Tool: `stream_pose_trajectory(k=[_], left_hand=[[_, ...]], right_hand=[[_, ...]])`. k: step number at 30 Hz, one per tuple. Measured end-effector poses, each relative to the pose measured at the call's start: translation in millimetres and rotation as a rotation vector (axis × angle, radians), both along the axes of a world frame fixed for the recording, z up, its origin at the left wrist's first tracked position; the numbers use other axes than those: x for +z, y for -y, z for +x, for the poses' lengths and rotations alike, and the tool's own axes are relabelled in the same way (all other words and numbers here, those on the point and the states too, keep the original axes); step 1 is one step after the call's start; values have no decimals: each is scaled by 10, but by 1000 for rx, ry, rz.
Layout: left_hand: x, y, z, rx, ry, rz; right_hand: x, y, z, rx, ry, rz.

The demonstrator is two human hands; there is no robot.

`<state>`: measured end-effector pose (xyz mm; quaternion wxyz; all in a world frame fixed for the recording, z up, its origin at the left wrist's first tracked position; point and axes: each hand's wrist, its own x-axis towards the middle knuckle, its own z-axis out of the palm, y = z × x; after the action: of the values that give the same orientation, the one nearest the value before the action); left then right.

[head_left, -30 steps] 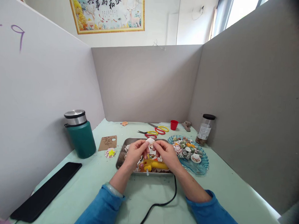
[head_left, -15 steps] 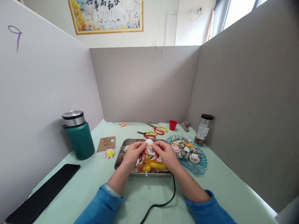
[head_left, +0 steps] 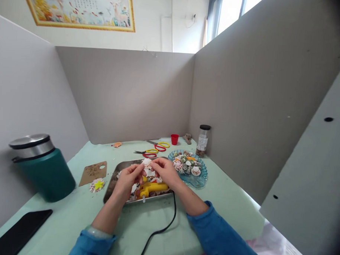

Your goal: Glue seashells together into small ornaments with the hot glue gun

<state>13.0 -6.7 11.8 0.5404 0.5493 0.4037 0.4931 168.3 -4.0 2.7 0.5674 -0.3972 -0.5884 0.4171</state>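
Above a metal tray (head_left: 111,188), a small white seashell piece (head_left: 147,162) is pinched between my two hands. My left hand (head_left: 131,177) has its thumb and forefinger closed at the shell's left edge. From the other side, my right hand (head_left: 166,171) grips it the same way. Below them in the tray lies a yellow glue gun (head_left: 153,188), its pale nozzle over the near rim, among many loose shells. A black cord (head_left: 166,228) runs from it toward me. Fingers partly cover the shell, so its details are unclear.
Right of the tray stands a blue glass dish (head_left: 197,182) full of shells, with a lidded jar (head_left: 203,141) behind. Scissors (head_left: 150,153) and a red cup (head_left: 174,139) are at the back. Leftward are a brown card (head_left: 91,173), a star-topped disc (head_left: 97,185), a green flask (head_left: 45,175) and a black slab (head_left: 21,232).
The view has turned to the right, so everything appears shifted leftward. Both hands still hold the white shell piece over the tray in nearly the same pose.
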Motion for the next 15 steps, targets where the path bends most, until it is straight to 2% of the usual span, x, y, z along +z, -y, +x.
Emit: stream_pose_trajectory(k=[3,6,8,10,13,15], left_hand=[[-28,-27,-12,45,-25,-19],[-58,-46,-21,36,-38,-16],[-61,-36,-16,11,-63,-13],[-51,-14,-1,-8,-94,-12],[-38,10,21,-15,-120,-10],[-42,11,25,-10,-129,-8]], right_hand=[[90,7,200,-77,-9,-10],[117,26,597,-264,34,-33],[74,53,880,-388,96,-78],[-4,92,1097,-450,139,-142],[-145,152,1247,-467,153,-199],[-222,180,1273,-456,197,-183]])
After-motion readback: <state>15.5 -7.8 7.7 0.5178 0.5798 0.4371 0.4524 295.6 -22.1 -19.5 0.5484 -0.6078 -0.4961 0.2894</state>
